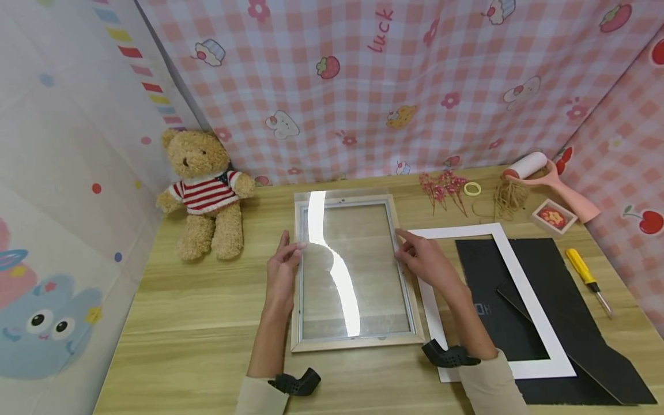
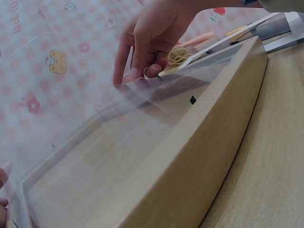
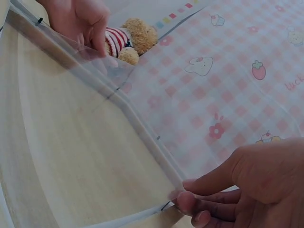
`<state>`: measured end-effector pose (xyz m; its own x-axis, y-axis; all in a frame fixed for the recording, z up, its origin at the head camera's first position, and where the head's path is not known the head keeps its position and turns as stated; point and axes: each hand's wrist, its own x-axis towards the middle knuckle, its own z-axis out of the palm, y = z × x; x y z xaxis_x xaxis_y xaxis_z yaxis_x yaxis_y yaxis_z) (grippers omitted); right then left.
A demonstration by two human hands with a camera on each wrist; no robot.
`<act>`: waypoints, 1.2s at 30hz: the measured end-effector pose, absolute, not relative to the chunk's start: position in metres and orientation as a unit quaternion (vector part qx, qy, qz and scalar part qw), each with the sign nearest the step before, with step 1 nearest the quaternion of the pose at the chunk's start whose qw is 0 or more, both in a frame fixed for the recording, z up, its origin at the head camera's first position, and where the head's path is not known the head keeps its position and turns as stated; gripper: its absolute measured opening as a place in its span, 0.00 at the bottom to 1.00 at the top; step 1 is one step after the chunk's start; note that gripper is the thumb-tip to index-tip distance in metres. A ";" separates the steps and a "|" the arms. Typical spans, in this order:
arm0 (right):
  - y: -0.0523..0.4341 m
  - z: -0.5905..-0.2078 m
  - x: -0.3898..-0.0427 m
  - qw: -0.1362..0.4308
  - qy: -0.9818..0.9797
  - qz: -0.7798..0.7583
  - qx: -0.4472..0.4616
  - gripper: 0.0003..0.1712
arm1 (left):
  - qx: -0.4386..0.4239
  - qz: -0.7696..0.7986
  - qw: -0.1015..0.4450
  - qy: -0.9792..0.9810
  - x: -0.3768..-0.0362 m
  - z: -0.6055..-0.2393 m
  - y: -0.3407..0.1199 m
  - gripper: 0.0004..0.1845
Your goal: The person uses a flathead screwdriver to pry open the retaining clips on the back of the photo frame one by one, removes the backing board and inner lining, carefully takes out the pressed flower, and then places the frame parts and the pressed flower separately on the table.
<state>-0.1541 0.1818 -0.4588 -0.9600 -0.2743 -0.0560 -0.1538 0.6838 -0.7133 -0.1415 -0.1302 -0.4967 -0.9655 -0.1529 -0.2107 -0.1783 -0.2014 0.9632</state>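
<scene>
Both hands are working the clear sheet (image 1: 353, 259), which is lying tilted over the wooden frame (image 1: 358, 343) at mid-table. The left hand (image 1: 282, 271) is pinching its left edge, the right hand (image 1: 427, 262) is pinching its right edge, the sheet spanning between them.

In the right wrist view, the right hand (image 3: 247, 190) sits at the lower right with its fingertips (image 3: 186, 202) curled against the edge of a clear sheet (image 3: 85, 142) that lies over the pale wooden frame (image 3: 142, 130). At the top left the left hand (image 3: 78, 21) touches the opposite edge of the sheet, though whether it pinches it or only presses on it is hard to tell through the glare. Just beyond that hand sits a teddy bear (image 3: 130, 38) in a striped jumper, against a pink checked cloth (image 3: 228, 71) printed with flowers and strawberries.
</scene>
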 end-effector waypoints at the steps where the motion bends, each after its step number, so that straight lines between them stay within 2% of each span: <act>1: 0.182 -0.459 -0.154 0.080 0.914 -0.380 -0.119 0.30 | -0.131 0.764 0.007 0.632 -0.141 -0.496 -0.130 0.17; 15: 0.188 -0.454 -0.152 0.032 0.907 -0.398 -0.132 0.30 | -0.097 0.741 0.001 0.664 -0.135 -0.485 -0.125 0.22; 27: 0.188 -0.435 -0.144 -0.005 0.899 -0.413 -0.143 0.30 | -0.033 0.719 0.062 0.692 -0.132 -0.462 -0.125 0.35; 30: 0.187 -0.429 -0.142 -0.002 0.896 -0.419 -0.148 0.29 | -0.025 0.714 0.067 0.696 -0.130 -0.455 -0.128 0.37; 36: 0.173 -0.422 -0.133 0.041 0.866 -0.469 -0.168 0.29 | -0.022 0.689 0.076 0.721 -0.113 -0.442 -0.149 0.36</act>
